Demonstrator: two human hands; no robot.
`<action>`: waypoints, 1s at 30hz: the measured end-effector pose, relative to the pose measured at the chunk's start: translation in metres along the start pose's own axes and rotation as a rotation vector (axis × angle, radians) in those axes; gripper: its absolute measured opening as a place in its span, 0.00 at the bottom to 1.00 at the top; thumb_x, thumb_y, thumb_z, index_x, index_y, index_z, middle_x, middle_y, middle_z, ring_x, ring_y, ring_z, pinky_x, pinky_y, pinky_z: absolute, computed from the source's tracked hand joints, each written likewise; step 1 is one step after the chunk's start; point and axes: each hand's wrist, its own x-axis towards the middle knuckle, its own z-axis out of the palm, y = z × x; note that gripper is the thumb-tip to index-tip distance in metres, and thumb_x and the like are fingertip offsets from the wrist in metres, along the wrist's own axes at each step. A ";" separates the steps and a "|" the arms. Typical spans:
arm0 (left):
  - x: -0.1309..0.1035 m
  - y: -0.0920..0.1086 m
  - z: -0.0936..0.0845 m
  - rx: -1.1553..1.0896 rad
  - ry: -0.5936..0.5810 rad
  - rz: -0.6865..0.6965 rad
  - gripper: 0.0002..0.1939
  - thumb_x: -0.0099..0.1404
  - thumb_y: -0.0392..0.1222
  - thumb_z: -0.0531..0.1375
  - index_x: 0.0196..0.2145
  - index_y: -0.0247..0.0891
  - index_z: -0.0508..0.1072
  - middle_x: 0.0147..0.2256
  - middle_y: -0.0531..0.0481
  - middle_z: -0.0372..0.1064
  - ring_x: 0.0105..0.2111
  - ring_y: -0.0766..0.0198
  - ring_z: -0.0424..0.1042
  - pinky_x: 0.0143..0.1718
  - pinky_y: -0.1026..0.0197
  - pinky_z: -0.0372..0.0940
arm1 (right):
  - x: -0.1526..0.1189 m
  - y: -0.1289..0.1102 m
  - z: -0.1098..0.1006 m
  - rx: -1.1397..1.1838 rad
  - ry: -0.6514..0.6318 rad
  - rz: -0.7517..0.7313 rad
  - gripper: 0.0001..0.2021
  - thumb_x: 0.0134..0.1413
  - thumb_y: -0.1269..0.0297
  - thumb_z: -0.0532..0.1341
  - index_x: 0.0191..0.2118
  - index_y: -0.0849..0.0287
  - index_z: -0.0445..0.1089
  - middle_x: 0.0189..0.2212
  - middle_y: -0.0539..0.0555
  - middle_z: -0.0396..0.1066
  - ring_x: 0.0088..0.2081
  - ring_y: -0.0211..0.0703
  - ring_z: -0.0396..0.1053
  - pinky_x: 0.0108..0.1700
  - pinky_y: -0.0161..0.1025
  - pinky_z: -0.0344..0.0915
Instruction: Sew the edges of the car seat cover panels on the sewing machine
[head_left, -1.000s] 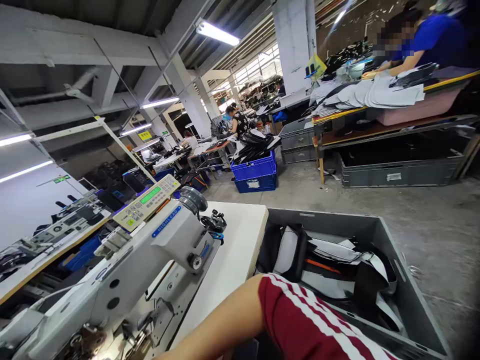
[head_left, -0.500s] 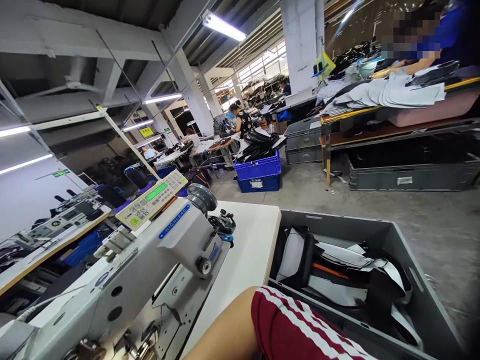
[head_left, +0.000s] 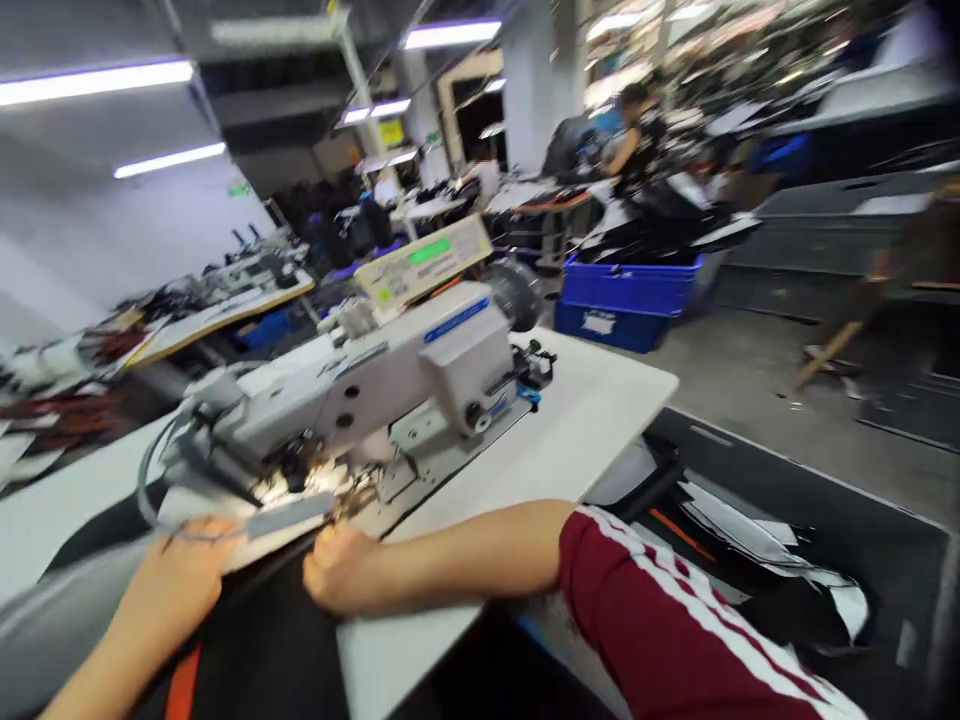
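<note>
A long-arm sewing machine (head_left: 390, 365) stands on a white table, its lamp lighting the needle area. Under the needle lies the edge of a black and grey fabric piece (head_left: 262, 640), which hangs over the table's front and bears an orange strip (head_left: 182, 685). My left hand (head_left: 191, 560) rests on this fabric left of the needle, fingers stretched forward and somewhat blurred. Curled into a fist, my right hand (head_left: 337, 568) grips the fabric's edge just right of the needle. Between the hands, close to the needle, is a flat grey strip (head_left: 291, 514).
To the right of the white table (head_left: 570, 400) stands a grey crate (head_left: 810, 480) with black and white cut pieces. Blue crates (head_left: 630, 290) heaped with material are on the floor behind. A person (head_left: 634, 140) works farther back. Another bench (head_left: 217, 320) is at left.
The view has swung left and down, so the needle area and both hands now show. Earlier only my right forearm and sleeve were in sight.
</note>
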 end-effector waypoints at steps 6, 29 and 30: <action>-0.014 0.063 -0.046 0.028 -0.434 -0.075 0.17 0.62 0.28 0.45 0.35 0.32 0.73 0.32 0.41 0.74 0.35 0.54 0.75 0.39 0.54 0.68 | -0.002 0.002 -0.003 0.126 -0.139 0.077 0.12 0.60 0.73 0.50 0.41 0.74 0.69 0.38 0.71 0.70 0.40 0.54 0.68 0.41 0.48 0.65; -0.016 0.086 0.002 -0.010 -0.447 0.025 0.37 0.60 0.25 0.46 0.67 0.39 0.52 0.43 0.39 0.69 0.30 0.55 0.73 0.30 0.57 0.67 | -0.032 -0.026 -0.030 -0.034 -0.040 -0.123 0.16 0.59 0.78 0.46 0.41 0.78 0.70 0.35 0.75 0.72 0.36 0.58 0.72 0.39 0.54 0.63; -0.017 0.087 0.003 0.004 -0.444 0.027 0.37 0.60 0.25 0.46 0.67 0.38 0.52 0.43 0.39 0.69 0.30 0.56 0.73 0.30 0.57 0.67 | -0.033 -0.027 -0.030 -0.036 -0.033 -0.147 0.15 0.58 0.78 0.47 0.40 0.77 0.70 0.35 0.75 0.72 0.35 0.58 0.72 0.38 0.53 0.63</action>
